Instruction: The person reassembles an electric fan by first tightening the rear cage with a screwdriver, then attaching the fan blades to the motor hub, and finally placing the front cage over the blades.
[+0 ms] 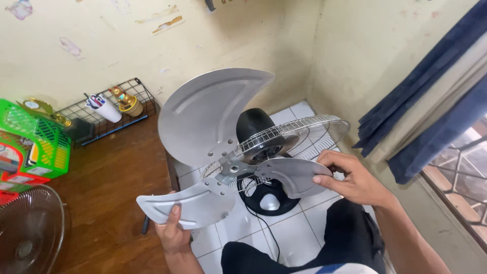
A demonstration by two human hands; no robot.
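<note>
A three-bladed silver metal fan blade is held up in front of me, its hub at the middle. My left hand grips the lower left blade from below, thumb on its face. My right hand pinches the edge of the right blade. Behind the blade stands a fan body on the tiled floor, with a black motor housing, a wire rear guard and a round black base.
A wooden table is at my left with a black wire basket holding a white cup and a gold trophy, green and red plastic crates, and a loose wire fan guard. Blue curtains hang at right.
</note>
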